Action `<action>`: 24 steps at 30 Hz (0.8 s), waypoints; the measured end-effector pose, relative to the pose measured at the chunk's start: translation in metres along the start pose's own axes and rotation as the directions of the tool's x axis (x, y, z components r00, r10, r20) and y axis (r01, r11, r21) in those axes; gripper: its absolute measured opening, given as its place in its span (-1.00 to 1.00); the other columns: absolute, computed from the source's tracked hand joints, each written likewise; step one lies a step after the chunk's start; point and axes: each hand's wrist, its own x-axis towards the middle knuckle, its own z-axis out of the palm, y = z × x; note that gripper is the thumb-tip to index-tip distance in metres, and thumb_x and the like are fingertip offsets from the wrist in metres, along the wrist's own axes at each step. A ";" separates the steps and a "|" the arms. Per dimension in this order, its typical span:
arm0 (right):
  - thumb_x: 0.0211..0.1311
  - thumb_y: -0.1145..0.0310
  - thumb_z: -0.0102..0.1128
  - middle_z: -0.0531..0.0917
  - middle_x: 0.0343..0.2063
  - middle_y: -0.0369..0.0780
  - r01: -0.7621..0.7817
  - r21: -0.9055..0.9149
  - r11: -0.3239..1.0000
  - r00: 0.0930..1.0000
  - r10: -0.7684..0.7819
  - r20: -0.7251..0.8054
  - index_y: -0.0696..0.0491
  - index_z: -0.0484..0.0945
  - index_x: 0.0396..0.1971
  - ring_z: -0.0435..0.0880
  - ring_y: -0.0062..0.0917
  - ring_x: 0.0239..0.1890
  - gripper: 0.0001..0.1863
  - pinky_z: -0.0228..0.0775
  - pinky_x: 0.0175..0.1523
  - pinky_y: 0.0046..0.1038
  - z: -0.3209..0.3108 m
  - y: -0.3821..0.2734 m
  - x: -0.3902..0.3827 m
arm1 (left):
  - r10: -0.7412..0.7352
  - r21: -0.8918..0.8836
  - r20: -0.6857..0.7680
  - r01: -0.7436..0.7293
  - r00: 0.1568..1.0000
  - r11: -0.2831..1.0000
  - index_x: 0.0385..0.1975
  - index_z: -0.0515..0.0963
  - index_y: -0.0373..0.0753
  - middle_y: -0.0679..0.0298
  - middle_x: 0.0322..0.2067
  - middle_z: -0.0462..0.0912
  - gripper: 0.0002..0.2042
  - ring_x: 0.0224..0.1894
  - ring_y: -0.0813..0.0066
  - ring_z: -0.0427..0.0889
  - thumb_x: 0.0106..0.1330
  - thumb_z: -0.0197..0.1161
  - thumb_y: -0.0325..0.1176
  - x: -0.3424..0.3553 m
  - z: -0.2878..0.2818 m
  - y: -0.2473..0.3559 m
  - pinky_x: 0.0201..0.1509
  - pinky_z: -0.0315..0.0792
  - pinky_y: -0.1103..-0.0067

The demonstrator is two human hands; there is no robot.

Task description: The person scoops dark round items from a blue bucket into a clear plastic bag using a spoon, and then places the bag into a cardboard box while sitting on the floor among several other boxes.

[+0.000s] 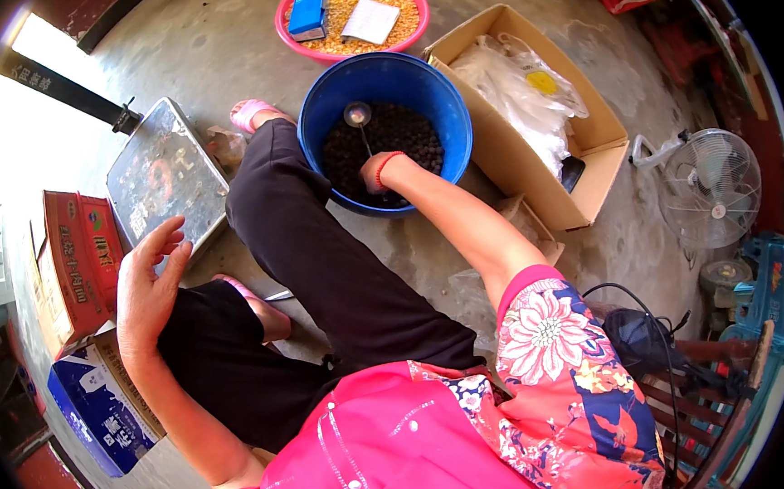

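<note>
My right hand (376, 172) reaches into a round blue tub (459, 117) and is closed on the thin handle of a metal ladle (357, 114). The ladle's shiny bowl points away from me, above the dark, small round lumps (410, 139) that lie in the tub. What the lumps are I cannot make out. Raised over my left knee, my left hand (147, 284) is empty with its fingers apart. It is nearest to a worn metal platform scale (166, 174) and touches nothing that I can see.
Beyond the tub stands a pink basin (426, 15) of yellow kernels, with a blue box (309, 14) and white paper (370, 21) on top. A cardboard carton (603, 162) with white plastic bags is right, then a fan (711, 188). Red (86, 257) and blue (99, 415) boxes stand left.
</note>
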 end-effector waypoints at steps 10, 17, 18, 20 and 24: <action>-0.18 0.48 0.13 0.64 -0.40 -0.10 -0.113 0.113 0.987 0.907 0.149 -0.395 0.06 0.64 -0.50 0.62 -0.24 -0.26 -0.83 0.48 -0.19 -0.31 -0.012 0.023 -0.073 | -0.017 -0.045 -0.022 0.016 1.000 0.999 -0.07 0.47 -0.32 0.10 -0.26 0.60 -0.70 -0.18 0.43 0.55 0.19 0.14 -0.40 0.004 0.002 -0.003 -0.05 0.36 0.55; -0.15 0.49 0.10 0.60 -0.46 -0.17 -0.088 0.213 0.973 0.689 0.214 -0.692 -0.07 0.60 -0.54 0.59 -0.30 -0.29 -0.84 0.42 -0.25 -0.31 -0.010 0.059 -0.139 | -0.019 -0.029 -0.012 0.019 1.000 0.999 -0.07 0.47 -0.32 0.11 -0.27 0.60 -0.70 -0.18 0.46 0.55 0.18 0.15 -0.42 0.012 0.008 0.006 -0.06 0.37 0.57; -0.15 0.48 0.10 0.60 -0.46 -0.18 -0.103 0.194 0.976 0.680 0.211 -0.702 -0.07 0.61 -0.53 0.58 -0.30 -0.30 -0.84 0.42 -0.24 -0.31 -0.008 0.063 -0.137 | -0.022 -0.034 -0.009 0.022 1.000 0.999 -0.07 0.47 -0.32 0.11 -0.27 0.60 -0.70 -0.19 0.47 0.55 0.18 0.15 -0.42 0.013 0.008 0.005 -0.06 0.37 0.57; -0.15 0.47 0.10 0.60 -0.46 -0.19 -0.117 0.176 0.977 0.672 0.208 -0.711 -0.08 0.62 -0.53 0.58 -0.31 -0.31 -0.84 0.41 -0.23 -0.31 -0.001 0.065 -0.134 | -0.027 -0.037 -0.003 0.027 1.000 0.999 -0.07 0.47 -0.32 0.11 -0.27 0.60 -0.70 -0.19 0.47 0.55 0.18 0.15 -0.42 0.016 0.009 0.005 -0.06 0.37 0.57; -0.09 0.42 0.09 0.58 -0.48 -0.20 0.151 0.118 0.981 0.493 0.028 -0.869 -0.04 0.62 -0.53 0.57 -0.34 -0.36 -0.87 0.40 -0.20 -0.33 -0.001 0.071 -0.131 | -0.028 -0.027 0.010 0.028 1.000 0.999 -0.07 0.47 -0.32 0.12 -0.27 0.60 -0.70 -0.18 0.47 0.55 0.18 0.14 -0.43 0.019 0.011 0.006 -0.05 0.37 0.56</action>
